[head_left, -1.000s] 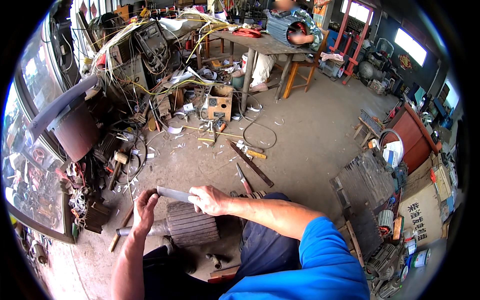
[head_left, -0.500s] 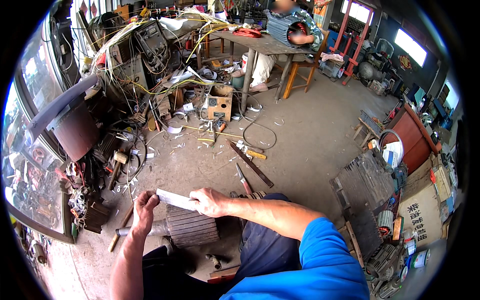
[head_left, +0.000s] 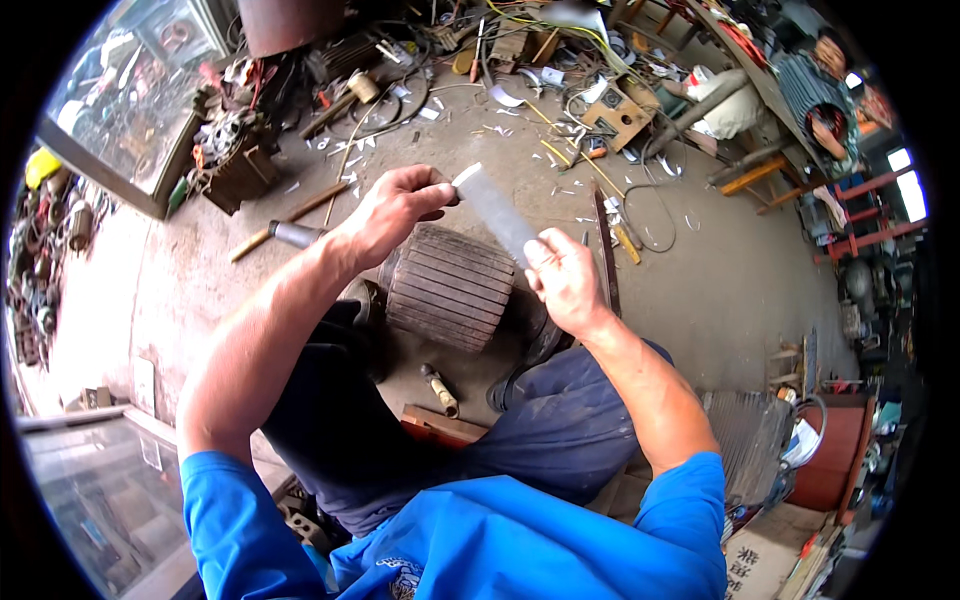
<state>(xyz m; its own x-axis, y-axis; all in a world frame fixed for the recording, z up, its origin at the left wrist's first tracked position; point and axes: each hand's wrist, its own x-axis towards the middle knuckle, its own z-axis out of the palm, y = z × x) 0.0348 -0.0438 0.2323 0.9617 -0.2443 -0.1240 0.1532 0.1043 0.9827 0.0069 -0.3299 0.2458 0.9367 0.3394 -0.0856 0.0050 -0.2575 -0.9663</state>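
I hold a thin, whitish-grey flat strip (head_left: 497, 212) slantwise in front of me, above the floor. My right hand (head_left: 566, 278) pinches its lower right end between thumb and fingers. The curled fingers of my left hand (head_left: 402, 208) meet at the strip's upper left corner; the exact contact is hard to make out. Below the strip a slotted metal rotor (head_left: 450, 292) lies between my legs, its shaft (head_left: 297, 235) sticking out to the left behind my left wrist. A short metal fitting (head_left: 440, 392) rests on the floor nearer me.
A mallet (head_left: 360, 90), cables and paper scraps are scattered beyond my hands. A long dark bar (head_left: 606, 250) lies right of the rotor. At the far right, a person beside a table (head_left: 745, 70) handles a finned motor housing (head_left: 815, 100). A window frame (head_left: 150, 195) stands left.
The view has swung left and down. The strip, nearly level before, now slants down to the right, and my left hand has turned at its end. My right hand keeps its grip.
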